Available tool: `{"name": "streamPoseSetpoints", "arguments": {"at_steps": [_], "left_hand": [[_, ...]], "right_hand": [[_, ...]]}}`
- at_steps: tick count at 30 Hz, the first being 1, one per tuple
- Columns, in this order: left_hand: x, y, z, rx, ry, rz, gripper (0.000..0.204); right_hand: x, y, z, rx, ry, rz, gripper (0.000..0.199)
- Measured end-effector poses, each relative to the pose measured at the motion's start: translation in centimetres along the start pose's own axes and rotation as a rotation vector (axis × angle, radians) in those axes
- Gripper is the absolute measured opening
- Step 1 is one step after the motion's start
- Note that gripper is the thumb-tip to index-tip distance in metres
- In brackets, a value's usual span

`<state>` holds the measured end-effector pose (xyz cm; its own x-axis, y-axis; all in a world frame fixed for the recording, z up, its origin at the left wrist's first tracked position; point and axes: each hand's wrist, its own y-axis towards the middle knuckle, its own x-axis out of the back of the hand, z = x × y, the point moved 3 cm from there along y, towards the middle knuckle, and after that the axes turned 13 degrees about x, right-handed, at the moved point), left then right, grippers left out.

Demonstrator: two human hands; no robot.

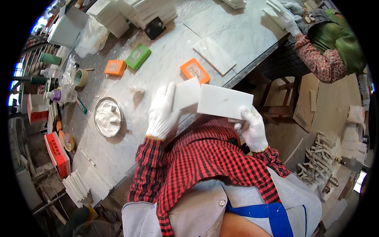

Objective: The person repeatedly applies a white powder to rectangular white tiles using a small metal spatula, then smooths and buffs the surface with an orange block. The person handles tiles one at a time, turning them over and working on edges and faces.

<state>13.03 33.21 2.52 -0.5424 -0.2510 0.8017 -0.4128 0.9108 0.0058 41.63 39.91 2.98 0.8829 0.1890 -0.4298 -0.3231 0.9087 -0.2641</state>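
Observation:
My right hand (252,125), in a white knit glove, grips a flat white marble-like tile (225,102) by its lower right corner. Next to it a second white tile (187,94) is held by my gloved left hand (162,110), fingers straight along its side and the thumb by its lower edge. The two tiles meet or overlap near the middle; whether they touch I cannot tell. Both are above the table's near edge. Just beyond lies an orange block (195,71), beside a larger pale veined slab (214,55) lying flat.
A round tin of white powder or paste (108,117) stands left on the table (166,51). Farther back are a green block (137,56), another orange block (115,67) and stacked tiles (108,17). At the far right a co-worker's gloved hand (291,24) holds tiles. A wooden stool (280,96) stands right.

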Motion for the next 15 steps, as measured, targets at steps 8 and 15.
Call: {"name": "streamPoseSetpoints", "arguments": {"at_steps": [8,15], "left_hand": [[4.8,-7.7,2.5,0.033,0.102,0.07,0.069],[7.3,-12.6,7.4,0.16,0.209,0.044,0.067]], "right_hand": [[-1.3,2.1,-1.2,-0.016,-0.011,0.083,0.038],[-6.0,1.4,-4.1,-0.217,0.052,0.311,0.043]]}}
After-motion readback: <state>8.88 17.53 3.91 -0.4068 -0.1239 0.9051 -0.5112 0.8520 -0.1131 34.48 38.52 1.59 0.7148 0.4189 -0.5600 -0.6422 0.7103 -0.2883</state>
